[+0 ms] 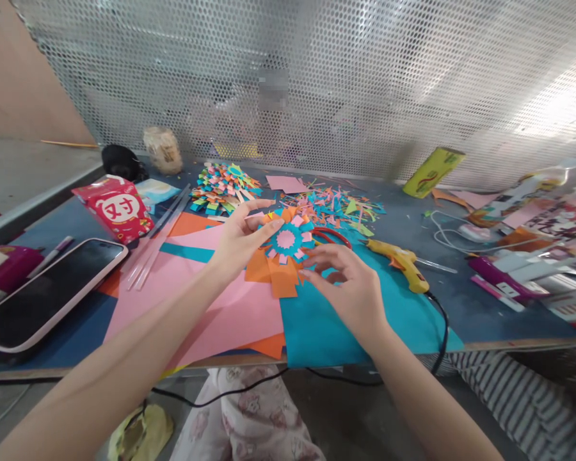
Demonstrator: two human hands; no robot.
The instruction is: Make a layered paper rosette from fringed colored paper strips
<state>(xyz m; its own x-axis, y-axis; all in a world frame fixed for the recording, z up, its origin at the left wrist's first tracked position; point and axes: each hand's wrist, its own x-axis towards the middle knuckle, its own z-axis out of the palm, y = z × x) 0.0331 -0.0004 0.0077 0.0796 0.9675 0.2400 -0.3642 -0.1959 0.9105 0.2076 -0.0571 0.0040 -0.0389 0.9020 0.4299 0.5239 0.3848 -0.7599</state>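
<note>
A layered paper flower (285,239) of orange, blue and pink fringed paper is held up over the table, its pink centre facing me. My left hand (247,234) grips its upper left edge between thumb and fingers. At its lower right, my right hand (348,282) has curled fingers and thumb on the orange petals' edge. Under the flower lie pieces of orange paper (256,267), a pink sheet (196,307) and a blue sheet (336,326). Red-handled scissors (338,235) are partly hidden behind my right hand.
A yellow glue gun (403,262) lies right, its black cord (444,326) hanging over the edge. Behind are paper scraps (338,205) and a pile of fringed paper pieces (225,186). Clear glue sticks (156,243), a phone (52,288) and a red packet (115,208) lie left.
</note>
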